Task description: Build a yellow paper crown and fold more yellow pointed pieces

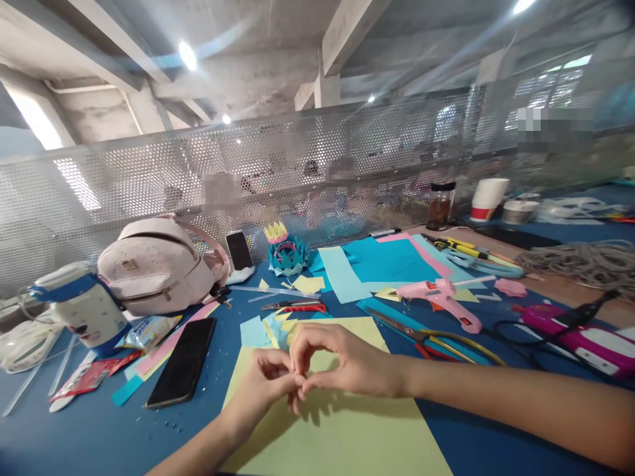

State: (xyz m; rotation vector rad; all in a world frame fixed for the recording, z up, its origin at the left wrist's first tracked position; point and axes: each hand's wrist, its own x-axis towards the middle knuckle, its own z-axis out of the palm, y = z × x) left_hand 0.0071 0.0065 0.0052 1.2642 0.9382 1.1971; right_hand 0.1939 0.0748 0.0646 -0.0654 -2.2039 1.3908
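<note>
Over the yellow sheet (342, 423) on the table (99, 430), left hand (265, 383) and right hand (347, 363) pinch something tiny between meeting fingers, too small to identify; best kept low, grip light and steady.

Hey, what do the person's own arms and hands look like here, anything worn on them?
Both forearms are bare as far as the picture shows: no sleeves, no gloves. The left hand and right hand show no rings, and no watch or bracelet shows at either wrist. The nails look short and unpainted, though they are small in this view.
</note>
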